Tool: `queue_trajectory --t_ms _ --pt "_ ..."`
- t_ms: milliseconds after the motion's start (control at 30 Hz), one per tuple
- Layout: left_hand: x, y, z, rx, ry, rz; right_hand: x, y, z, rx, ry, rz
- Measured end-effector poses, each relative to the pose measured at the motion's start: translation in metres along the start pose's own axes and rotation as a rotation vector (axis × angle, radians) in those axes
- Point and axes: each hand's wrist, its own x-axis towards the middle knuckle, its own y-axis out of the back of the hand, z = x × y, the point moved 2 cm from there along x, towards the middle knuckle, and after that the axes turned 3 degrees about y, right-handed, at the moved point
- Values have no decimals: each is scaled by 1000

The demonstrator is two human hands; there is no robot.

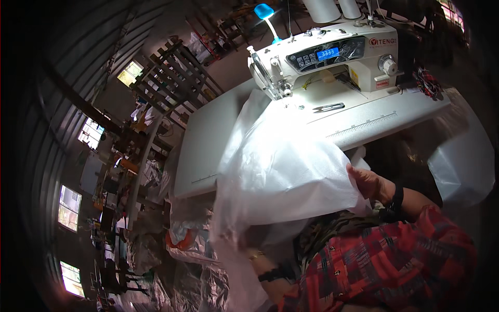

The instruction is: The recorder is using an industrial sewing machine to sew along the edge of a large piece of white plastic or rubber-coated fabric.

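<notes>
A large, translucent white woven plastic sheet hangs over the front edge of the sewing table, its upper part reaching up under the needle area of a white sewing machine. At the sheet's right edge, my right hand has thumb and fingers closed on the plastic. My left hand is lower down, by the sheet's left hanging part. Shadow and blur hide its fingers, so its hold cannot be made out. Thread snips lie on the machine bed, right of the needle.
A ruler scale runs along the front of the white tabletop. Another pale plastic piece hangs at the right. Left of the table stand a slatted wooden rack and cluttered benches. Crumpled sheeting lies below. A blue-headed lamp rises above the machine.
</notes>
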Motion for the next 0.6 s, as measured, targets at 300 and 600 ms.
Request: queue_trajectory --t_ms 300,600 --pt "143 78 153 510 -511 264 25 22 39 -290 -191 228" --pt "207 92 94 1036 -357 111 64 17 83 -48 -335 3"
